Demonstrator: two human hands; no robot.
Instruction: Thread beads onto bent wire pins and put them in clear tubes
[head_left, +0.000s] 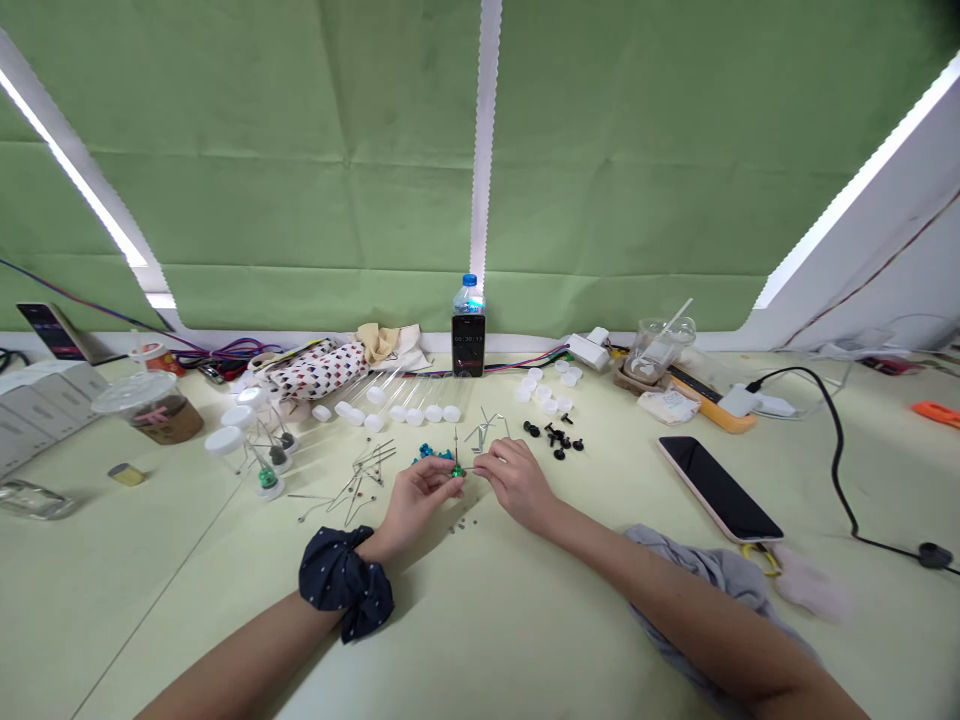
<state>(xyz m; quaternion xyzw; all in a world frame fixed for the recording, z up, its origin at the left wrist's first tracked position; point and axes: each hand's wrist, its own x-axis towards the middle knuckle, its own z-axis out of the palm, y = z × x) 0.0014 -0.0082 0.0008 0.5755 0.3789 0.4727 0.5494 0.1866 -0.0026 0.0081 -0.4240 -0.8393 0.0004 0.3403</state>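
Observation:
My left hand (421, 497) pinches a small shiny green piece (458, 471), from which a thin metal rod (456, 442) stands up. Close on its right, the closed fingers of my right hand (517, 483) meet at a thin metal wire (469, 468) that reaches toward the green piece. Just behind my left fingers lie small blue pieces (433, 453). Bent metal wires (361, 478) are scattered left of my hands, and more wires (487, 430) lie behind them. Tiny metal bits (462, 525) rest on the table in front.
Black pieces (556, 437) and white caps (546, 400) lie to the right. Capped clear tubes (386, 395) and upright capped containers (268, 480) stand at the left. A phone with a timer (469, 345) leans on a bottle (469, 296). Another phone (718, 488) lies right.

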